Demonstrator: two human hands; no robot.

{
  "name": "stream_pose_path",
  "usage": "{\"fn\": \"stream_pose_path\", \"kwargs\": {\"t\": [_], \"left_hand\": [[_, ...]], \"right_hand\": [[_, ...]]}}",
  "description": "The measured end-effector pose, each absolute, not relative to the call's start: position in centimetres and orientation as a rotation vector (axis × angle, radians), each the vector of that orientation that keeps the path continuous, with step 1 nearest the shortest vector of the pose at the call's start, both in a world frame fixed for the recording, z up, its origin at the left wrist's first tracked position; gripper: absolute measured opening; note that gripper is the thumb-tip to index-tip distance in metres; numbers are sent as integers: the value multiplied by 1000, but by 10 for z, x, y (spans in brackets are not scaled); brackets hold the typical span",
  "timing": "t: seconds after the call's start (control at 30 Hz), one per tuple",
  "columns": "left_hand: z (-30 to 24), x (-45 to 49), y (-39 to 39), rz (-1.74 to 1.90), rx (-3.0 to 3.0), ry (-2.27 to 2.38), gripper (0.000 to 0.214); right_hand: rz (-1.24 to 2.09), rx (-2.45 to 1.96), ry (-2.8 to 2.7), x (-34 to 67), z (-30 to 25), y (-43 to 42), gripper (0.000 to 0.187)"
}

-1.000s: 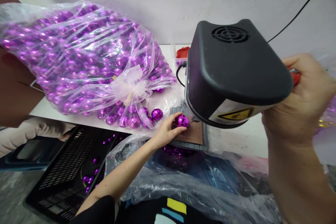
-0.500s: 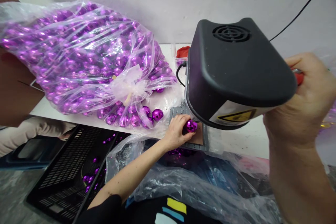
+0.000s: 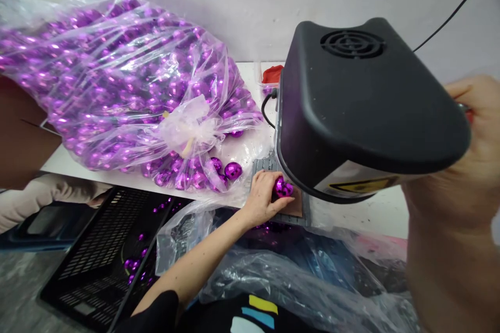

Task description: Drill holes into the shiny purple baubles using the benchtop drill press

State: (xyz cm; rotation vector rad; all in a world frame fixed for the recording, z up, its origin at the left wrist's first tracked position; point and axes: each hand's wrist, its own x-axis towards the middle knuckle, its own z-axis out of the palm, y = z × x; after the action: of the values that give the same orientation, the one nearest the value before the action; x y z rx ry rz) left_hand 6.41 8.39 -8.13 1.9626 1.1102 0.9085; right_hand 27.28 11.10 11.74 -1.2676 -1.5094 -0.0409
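Low at the machine, my left hand (image 3: 264,195) grips a shiny purple faceted ball (image 3: 282,188) between thumb and fingers. The ball is over a brown pad (image 3: 297,207) on a grey ridged base plate (image 3: 307,216). Above and to the right looms the machine's black housing (image 3: 363,99), with a round vent on top and a yellow warning label. My right hand (image 3: 478,130), blurred, is closed round a red handle (image 3: 470,116) at the housing's right side; most of the handle is hidden.
A tied clear bag (image 3: 136,83) full of purple balls fills the left of the white table (image 3: 242,70). Loose purple balls (image 3: 233,170) lie beside it. A clear container with red stuff (image 3: 272,75) stands behind. Below are a black crate (image 3: 97,250) and plastic sheeting (image 3: 273,276).
The housing appears larger and reaches farther right, and my right hand has shifted right with the handle. My left hand stays nearly still with the ball.
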Motion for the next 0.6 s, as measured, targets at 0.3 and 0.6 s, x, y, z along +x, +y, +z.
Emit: {"fn": "stream_pose_path", "kwargs": {"t": [0.3, 0.6], "left_hand": [[-71, 63, 83, 890, 1960, 1135, 46], [-71, 63, 82, 931, 1924, 1113, 49]], "right_hand": [[-241, -1284, -1522, 271, 110, 80, 21], [-269, -1241, -1668, 283, 68, 34, 11]]}}
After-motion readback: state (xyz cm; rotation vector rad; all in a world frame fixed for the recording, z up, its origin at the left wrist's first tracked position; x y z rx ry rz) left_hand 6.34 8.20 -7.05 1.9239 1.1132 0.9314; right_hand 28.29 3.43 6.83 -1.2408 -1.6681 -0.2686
